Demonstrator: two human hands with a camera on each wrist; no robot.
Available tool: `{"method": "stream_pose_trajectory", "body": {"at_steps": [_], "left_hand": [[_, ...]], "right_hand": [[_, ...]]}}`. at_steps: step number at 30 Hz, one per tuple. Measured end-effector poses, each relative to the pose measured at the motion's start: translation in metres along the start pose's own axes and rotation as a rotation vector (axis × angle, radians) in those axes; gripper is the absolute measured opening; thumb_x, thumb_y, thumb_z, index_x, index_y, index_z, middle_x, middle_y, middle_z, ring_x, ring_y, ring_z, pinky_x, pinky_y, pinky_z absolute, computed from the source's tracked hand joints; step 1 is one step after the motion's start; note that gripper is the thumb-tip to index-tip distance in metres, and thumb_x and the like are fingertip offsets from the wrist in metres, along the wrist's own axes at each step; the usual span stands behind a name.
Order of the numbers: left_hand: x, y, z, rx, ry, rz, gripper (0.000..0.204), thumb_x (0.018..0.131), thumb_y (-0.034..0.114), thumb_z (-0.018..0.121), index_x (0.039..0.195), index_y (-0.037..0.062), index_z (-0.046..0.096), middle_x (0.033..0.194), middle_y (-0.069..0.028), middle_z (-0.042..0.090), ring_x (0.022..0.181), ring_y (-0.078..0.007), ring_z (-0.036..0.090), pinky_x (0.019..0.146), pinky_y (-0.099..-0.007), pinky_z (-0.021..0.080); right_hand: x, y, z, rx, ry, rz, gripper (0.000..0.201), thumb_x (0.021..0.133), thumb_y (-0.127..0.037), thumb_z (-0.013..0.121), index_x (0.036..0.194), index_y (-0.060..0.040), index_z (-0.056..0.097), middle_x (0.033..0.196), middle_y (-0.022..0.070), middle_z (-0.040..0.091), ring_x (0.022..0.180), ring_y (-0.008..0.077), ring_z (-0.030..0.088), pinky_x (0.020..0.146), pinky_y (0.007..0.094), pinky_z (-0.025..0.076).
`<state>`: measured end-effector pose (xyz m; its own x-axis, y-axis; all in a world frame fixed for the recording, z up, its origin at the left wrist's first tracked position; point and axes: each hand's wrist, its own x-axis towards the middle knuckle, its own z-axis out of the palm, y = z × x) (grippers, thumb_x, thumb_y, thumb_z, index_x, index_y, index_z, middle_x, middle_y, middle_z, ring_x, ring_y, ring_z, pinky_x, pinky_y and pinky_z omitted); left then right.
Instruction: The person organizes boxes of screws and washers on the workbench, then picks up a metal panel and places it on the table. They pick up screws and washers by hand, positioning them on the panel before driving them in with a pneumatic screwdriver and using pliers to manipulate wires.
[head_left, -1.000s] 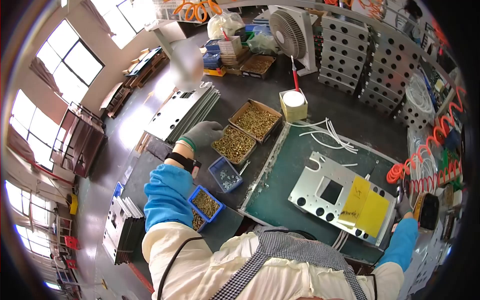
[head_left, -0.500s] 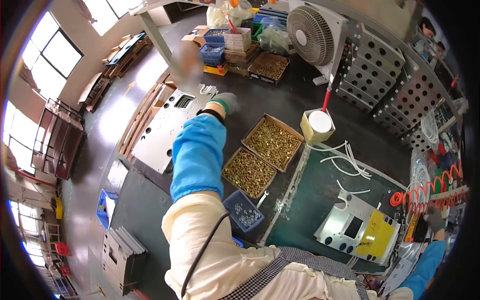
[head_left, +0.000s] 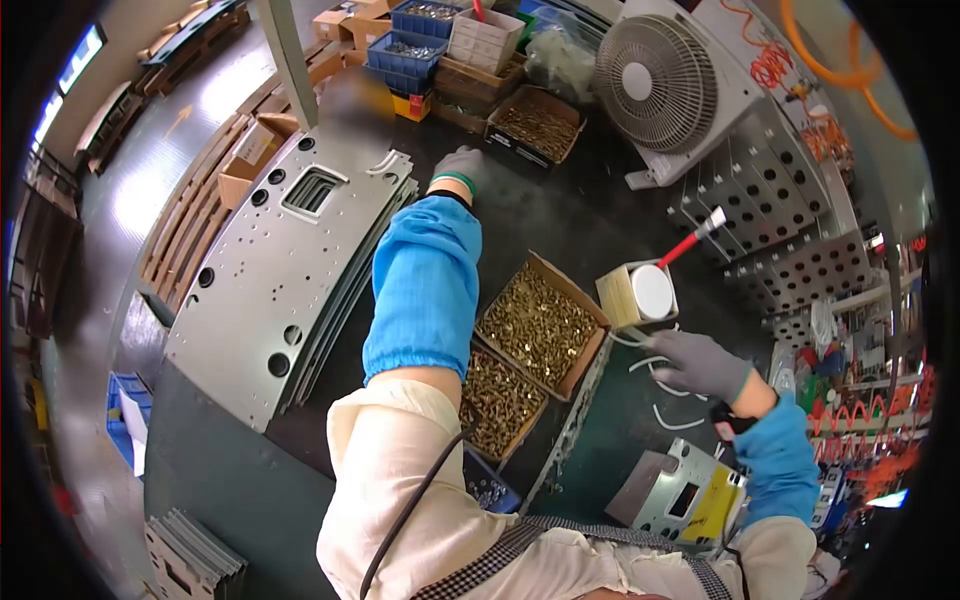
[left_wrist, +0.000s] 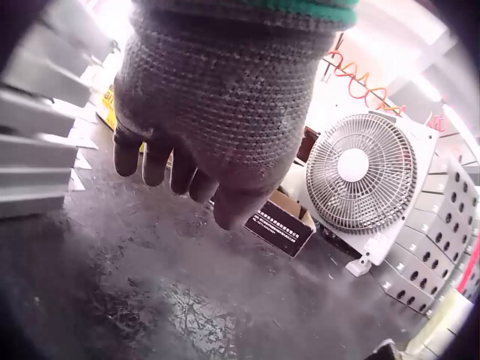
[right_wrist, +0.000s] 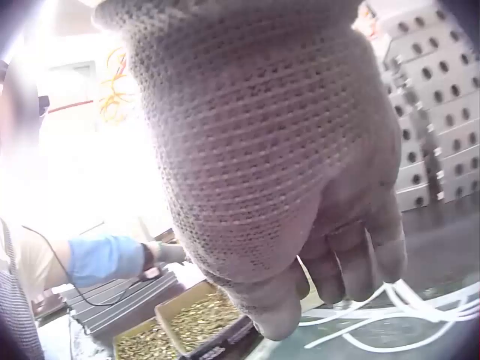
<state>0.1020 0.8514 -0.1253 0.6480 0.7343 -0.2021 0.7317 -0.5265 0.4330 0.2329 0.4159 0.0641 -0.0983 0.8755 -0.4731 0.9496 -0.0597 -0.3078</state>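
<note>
My left hand [head_left: 458, 165] wears a grey knit glove with a green cuff and reaches out past the far end of a stack of flat metal panels [head_left: 245, 265]. In the left wrist view its fingers [left_wrist: 180, 169] hang loosely over the dark tabletop, nothing between them. My right hand [head_left: 700, 365], gloved alike, hovers by several white tubes [head_left: 675, 418] and a small box with a white lid [head_left: 652, 292]. In the right wrist view its relaxed fingers [right_wrist: 352, 259] overlap the tubes and hold nothing.
Two open cardboard boxes of brass-coloured fasteners [head_left: 535, 320] sit between my arms. A fan [head_left: 660, 85] and stacked perforated metal units [head_left: 755, 180] stand at the back right. A metal panel with a yellow sheet [head_left: 715, 505] lies on the green mat near my body.
My left hand has gone from above the fastener boxes to past the panel stack. The right hand has come from the far right to the white tubes. The head view has shifted left.
</note>
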Motion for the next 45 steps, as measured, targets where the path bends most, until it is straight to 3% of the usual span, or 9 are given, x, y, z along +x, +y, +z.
{"method": "stream_pose_trajectory", "body": {"at_steps": [6, 9, 12, 22, 31, 37, 38, 41, 45], "left_hand": [[0.05, 0.009, 0.011, -0.475, 0.344, 0.019, 0.064, 0.082, 0.037, 0.065, 0.136, 0.0057, 0.047, 0.148, -0.0162, 0.038, 0.13, -0.0369, 0.046, 0.106, -0.0398, 0.04], [0.066, 0.021, 0.002, -0.632, 0.368, -0.164, 0.067, 0.083, 0.036, 0.065, 0.139, 0.0059, 0.042, 0.145, -0.0199, 0.04, 0.129, -0.0371, 0.046, 0.106, -0.0397, 0.04], [0.068, 0.037, -0.004, -0.675, 0.308, -0.342, 0.067, 0.082, 0.038, 0.064, 0.138, 0.0066, 0.045, 0.14, -0.0237, 0.044, 0.127, -0.0392, 0.048, 0.105, -0.041, 0.041], [0.08, 0.067, 0.001, -0.485, 0.282, -0.35, 0.058, 0.081, 0.032, 0.069, 0.128, 0.0031, 0.05, 0.135, -0.0209, 0.048, 0.121, -0.0367, 0.055, 0.101, -0.0406, 0.047], [0.065, 0.081, 0.011, -0.342, -0.057, 0.008, 0.063, 0.082, 0.048, 0.065, 0.126, 0.0031, 0.056, 0.125, -0.0214, 0.058, 0.121, -0.0362, 0.054, 0.101, -0.0417, 0.044], [0.072, 0.022, 0.001, -0.102, 0.609, -0.062, 0.053, 0.078, 0.029, 0.072, 0.123, 0.0068, 0.053, 0.137, -0.0196, 0.047, 0.115, -0.038, 0.055, 0.095, -0.0451, 0.048], [0.079, 0.012, -0.008, -0.045, 0.355, -0.102, 0.054, 0.08, 0.027, 0.071, 0.127, 0.0084, 0.051, 0.141, -0.0187, 0.043, 0.12, -0.0369, 0.053, 0.099, -0.044, 0.046], [0.079, 0.002, -0.02, 0.009, 0.162, 0.025, 0.055, 0.082, 0.027, 0.068, 0.131, 0.011, 0.05, 0.141, -0.017, 0.044, 0.123, -0.0359, 0.051, 0.103, -0.0423, 0.044], [0.091, 0.006, -0.014, 0.092, 0.161, 0.029, 0.043, 0.085, 0.017, 0.058, 0.128, 0.0122, 0.055, 0.143, -0.0116, 0.044, 0.126, -0.0339, 0.05, 0.102, -0.0422, 0.045]], "right_hand": [[0.173, -0.002, 0.028, 0.006, 0.012, 0.041, 0.067, 0.086, -0.031, 0.065, 0.14, -0.0016, 0.038, 0.149, 0.0251, 0.032, 0.124, 0.0393, 0.05, 0.102, 0.0422, 0.044], [0.223, -0.005, 0.031, -0.065, 0.15, 0.268, 0.07, 0.086, -0.034, 0.064, 0.14, 0.0012, 0.037, 0.144, 0.0273, 0.038, 0.122, 0.0406, 0.051, 0.101, 0.042, 0.045], [0.245, 0.005, 0.032, 0.052, 0.023, 0.409, 0.07, 0.089, -0.04, 0.061, 0.139, 0.003, 0.037, 0.138, 0.0275, 0.045, 0.12, 0.0409, 0.053, 0.1, 0.0424, 0.046], [0.247, -0.005, 0.038, 0.172, -0.033, 0.429, 0.072, 0.089, -0.05, 0.059, 0.137, -0.0008, 0.041, 0.143, 0.0326, 0.035, 0.125, 0.0455, 0.048, 0.102, 0.046, 0.044], [0.245, -0.009, 0.037, 0.149, -0.086, 0.452, 0.077, 0.087, -0.05, 0.063, 0.141, -0.0028, 0.036, 0.148, 0.0335, 0.027, 0.131, 0.0467, 0.042, 0.106, 0.0467, 0.04], [0.245, -0.012, 0.039, 0.13, -0.079, 0.478, 0.076, 0.087, -0.047, 0.064, 0.139, 0.0004, 0.035, 0.15, 0.0343, 0.024, 0.134, 0.0479, 0.037, 0.108, 0.0471, 0.039], [0.246, -0.014, 0.037, 0.117, -0.089, 0.483, 0.076, 0.088, -0.046, 0.064, 0.139, 0.0009, 0.035, 0.15, 0.0343, 0.023, 0.135, 0.048, 0.036, 0.108, 0.0471, 0.039], [0.247, -0.014, 0.041, 0.107, -0.098, 0.495, 0.076, 0.088, -0.046, 0.064, 0.139, 0.001, 0.035, 0.151, 0.0339, 0.021, 0.136, 0.0478, 0.034, 0.109, 0.0466, 0.038], [0.247, -0.016, 0.037, 0.109, -0.123, 0.499, 0.077, 0.088, -0.045, 0.065, 0.14, 0.0009, 0.033, 0.152, 0.0338, 0.021, 0.137, 0.0477, 0.033, 0.109, 0.0467, 0.038]]}}
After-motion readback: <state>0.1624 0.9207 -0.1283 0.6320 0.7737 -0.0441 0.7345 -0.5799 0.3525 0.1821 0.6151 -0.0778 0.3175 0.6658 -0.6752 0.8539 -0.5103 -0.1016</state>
